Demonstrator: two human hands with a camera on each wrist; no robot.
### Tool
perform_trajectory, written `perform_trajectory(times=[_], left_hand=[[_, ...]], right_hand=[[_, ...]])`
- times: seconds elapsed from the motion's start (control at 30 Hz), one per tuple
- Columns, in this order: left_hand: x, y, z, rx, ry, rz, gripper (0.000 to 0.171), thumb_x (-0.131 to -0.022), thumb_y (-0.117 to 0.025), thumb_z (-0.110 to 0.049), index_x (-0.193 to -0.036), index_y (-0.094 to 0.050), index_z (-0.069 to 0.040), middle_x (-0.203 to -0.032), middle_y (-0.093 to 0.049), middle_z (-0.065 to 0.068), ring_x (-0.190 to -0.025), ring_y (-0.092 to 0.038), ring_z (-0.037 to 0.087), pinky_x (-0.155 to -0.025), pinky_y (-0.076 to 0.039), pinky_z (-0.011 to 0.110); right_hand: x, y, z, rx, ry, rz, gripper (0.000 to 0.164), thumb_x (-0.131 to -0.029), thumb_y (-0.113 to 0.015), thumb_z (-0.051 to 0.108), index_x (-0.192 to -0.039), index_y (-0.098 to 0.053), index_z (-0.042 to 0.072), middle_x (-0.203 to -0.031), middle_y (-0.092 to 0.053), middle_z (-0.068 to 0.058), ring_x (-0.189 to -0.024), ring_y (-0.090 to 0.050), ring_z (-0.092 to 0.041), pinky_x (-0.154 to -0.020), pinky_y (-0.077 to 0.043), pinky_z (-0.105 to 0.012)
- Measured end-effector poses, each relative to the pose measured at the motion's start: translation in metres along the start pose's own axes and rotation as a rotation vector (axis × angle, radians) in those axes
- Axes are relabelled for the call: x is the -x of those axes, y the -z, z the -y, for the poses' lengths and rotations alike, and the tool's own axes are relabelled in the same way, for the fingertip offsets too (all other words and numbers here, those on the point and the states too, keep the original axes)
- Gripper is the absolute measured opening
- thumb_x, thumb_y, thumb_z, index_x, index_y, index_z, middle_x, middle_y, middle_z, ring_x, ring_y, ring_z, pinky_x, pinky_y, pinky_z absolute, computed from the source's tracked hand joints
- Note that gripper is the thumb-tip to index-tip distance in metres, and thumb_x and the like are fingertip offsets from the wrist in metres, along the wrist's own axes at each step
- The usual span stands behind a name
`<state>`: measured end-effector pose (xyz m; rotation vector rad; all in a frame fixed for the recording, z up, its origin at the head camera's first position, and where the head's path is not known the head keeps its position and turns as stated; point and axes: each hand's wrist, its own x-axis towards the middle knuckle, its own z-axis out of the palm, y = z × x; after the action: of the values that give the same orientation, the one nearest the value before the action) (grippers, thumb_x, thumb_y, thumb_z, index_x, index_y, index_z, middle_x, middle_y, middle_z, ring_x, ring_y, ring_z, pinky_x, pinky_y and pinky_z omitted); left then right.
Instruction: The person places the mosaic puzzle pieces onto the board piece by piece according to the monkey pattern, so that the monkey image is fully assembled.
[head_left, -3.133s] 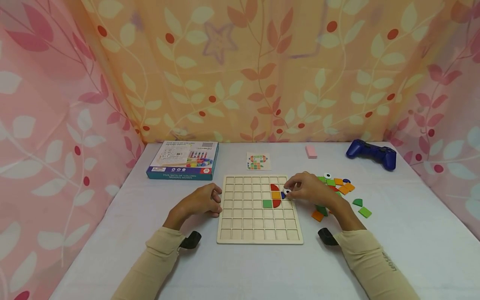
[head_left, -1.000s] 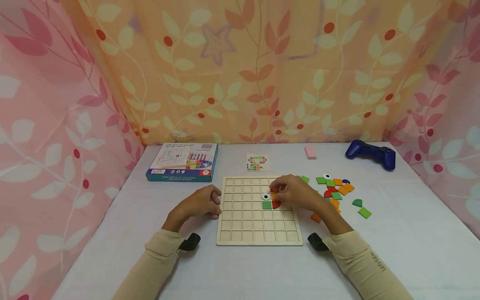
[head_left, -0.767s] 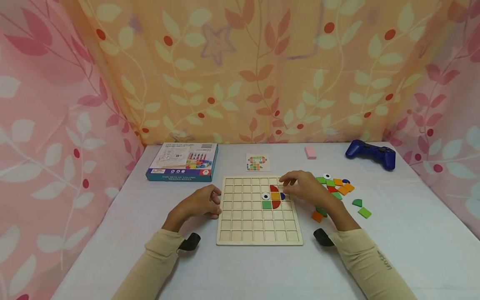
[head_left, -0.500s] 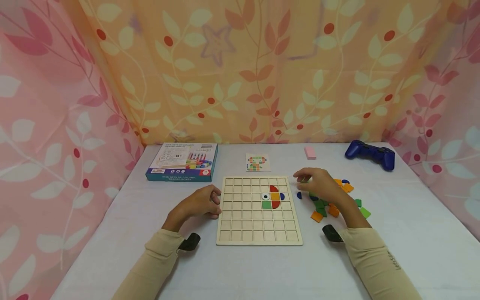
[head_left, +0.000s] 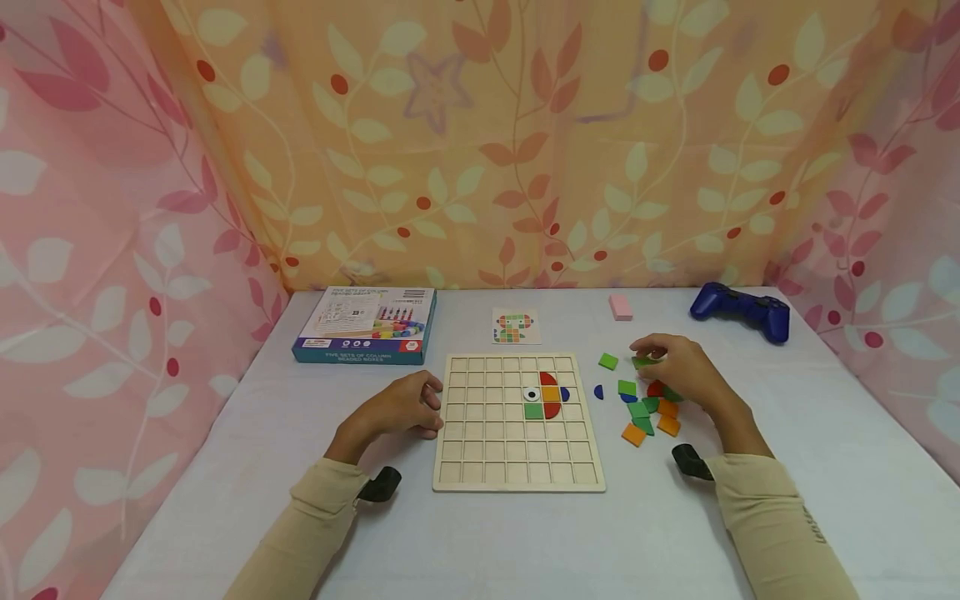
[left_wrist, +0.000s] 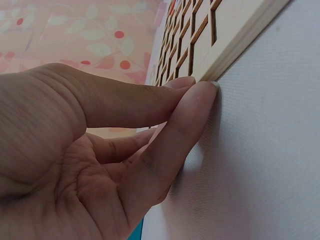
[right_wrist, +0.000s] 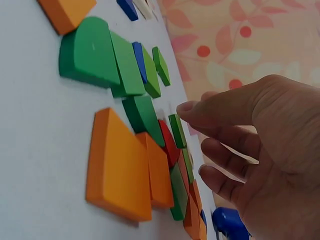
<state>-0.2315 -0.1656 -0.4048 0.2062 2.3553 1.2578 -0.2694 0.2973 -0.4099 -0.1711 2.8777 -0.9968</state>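
Observation:
At the left edge of a wooden grid board (head_left: pixel 495 454), my left hand (head_left: pixel 401 406) pinches the rim between thumb and forefinger. Set in the board are an eye disc (head_left: pixel 532 394), an orange square (head_left: pixel 551 393), a green square (head_left: pixel 533 411), two red quarter-rounds (head_left: pixel 548 378) and a blue half-round (head_left: pixel 565 394). My right hand (head_left: pixel 678 367) is over the loose pieces to the right. Its thumb tip comes down at a light green square tile (right_wrist: pixel 177 131), fingers loosely bent; a firm grip is not visible. The palm and fingers hide some pieces.
Several loose tiles lie right of the board, among them a green square (head_left: pixel 608 362), an orange square (head_left: pixel 633 435) and a blue half-round (head_left: pixel 598 392). Behind stand a flat box (head_left: pixel 365 325), a pattern card (head_left: pixel 516 326), a pink block (head_left: pixel 620 307) and a blue game controller (head_left: pixel 741 312).
The eye disc has gone from my right hand into the board, left of the orange square. My right hand has then moved right to the loose pieces. The left hand stays at the rim.

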Motion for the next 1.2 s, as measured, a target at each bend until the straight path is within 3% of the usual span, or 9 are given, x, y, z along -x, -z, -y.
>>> perform_trajectory(times=[0.2, 0.4, 0.6, 0.83, 1.2], left_hand=[[0.0001, 0.0001, -0.0001, -0.006, -0.009, 0.001, 0.057, -0.088, -0.076, 0.002, -0.139, -0.051, 0.006, -0.112, -0.060, 0.015, -0.081, -0.066, 0.018, -0.075, -0.063, 0.027], [-0.0001, 0.0004, 0.0003, -0.009, -0.016, 0.003, 0.057, -0.088, -0.076, 0.002, -0.139, -0.050, 0.007, -0.112, -0.060, 0.015, -0.081, -0.065, 0.018, -0.074, -0.062, 0.027], [-0.0007, 0.0012, 0.0013, -0.017, -0.020, 0.004, 0.058, -0.088, -0.076, 0.002, -0.139, -0.051, 0.006, -0.112, -0.060, 0.015, -0.082, -0.065, 0.018, -0.075, -0.062, 0.027], [-0.0023, 0.0015, 0.0024, -0.023, -0.018, 0.003, 0.058, -0.088, -0.078, 0.000, -0.139, -0.051, 0.005, -0.112, -0.060, 0.015, -0.084, -0.065, 0.019, -0.077, -0.062, 0.027], [-0.0017, 0.0008, 0.0018, -0.029, -0.013, -0.002, 0.058, -0.088, -0.078, 0.000, -0.139, -0.051, 0.005, -0.112, -0.060, 0.015, -0.084, -0.065, 0.019, -0.077, -0.061, 0.027]], right_hand=[[0.0003, 0.0025, -0.0065, -0.007, -0.029, 0.016, 0.048, -0.097, -0.074, 0.017, -0.142, -0.063, 0.005, -0.140, -0.064, -0.024, -0.126, -0.056, -0.044, -0.110, -0.049, -0.061], [-0.0011, 0.0020, -0.0072, 0.008, -0.022, 0.026, 0.049, -0.097, -0.075, 0.016, -0.142, -0.063, 0.003, -0.136, -0.065, -0.024, -0.122, -0.059, -0.043, -0.108, -0.050, -0.061], [-0.0012, 0.0018, -0.0073, 0.022, -0.021, 0.027, 0.047, -0.097, -0.075, 0.016, -0.140, -0.065, 0.003, -0.130, -0.068, -0.023, -0.109, -0.063, -0.035, -0.102, -0.055, -0.055], [-0.0003, 0.0051, -0.0070, 0.041, -0.033, 0.041, 0.044, -0.098, -0.075, 0.020, -0.137, -0.067, 0.001, -0.128, -0.069, -0.023, -0.106, -0.064, -0.033, -0.097, -0.058, -0.050], [-0.0031, -0.0005, 0.0017, 0.031, -0.023, 0.038, 0.044, -0.096, -0.076, 0.024, -0.133, -0.070, 0.001, -0.121, -0.069, -0.021, -0.100, -0.060, -0.030, -0.082, -0.056, -0.032]])
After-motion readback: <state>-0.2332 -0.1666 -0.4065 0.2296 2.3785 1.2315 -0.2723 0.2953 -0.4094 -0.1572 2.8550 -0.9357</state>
